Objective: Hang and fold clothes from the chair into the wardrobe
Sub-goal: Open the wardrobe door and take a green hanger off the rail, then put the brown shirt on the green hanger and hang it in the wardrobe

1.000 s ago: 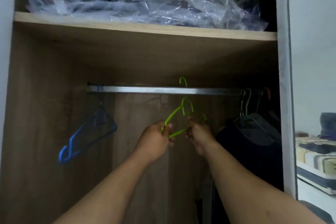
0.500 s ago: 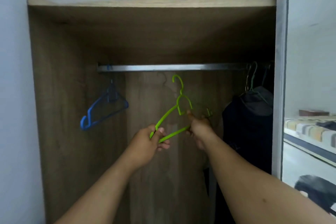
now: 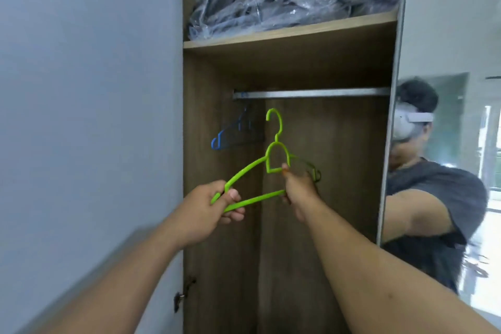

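Only one view here, a head-worn wide-angle cam. It faces forward into the open wardrobe (image 3: pixel 320 68), angled slightly up so the top shelf (image 3: pixel 292 38) and hanging rail (image 3: pixel 311 94) are in frame. It sits close, with both forearms reaching in from the bottom edge. A mirror door (image 3: pixel 444 171) on the right reflects the wearer.

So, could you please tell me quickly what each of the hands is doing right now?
Left hand: grips the left end of the green hanger.
Right hand: holds the same hanger near its middle.
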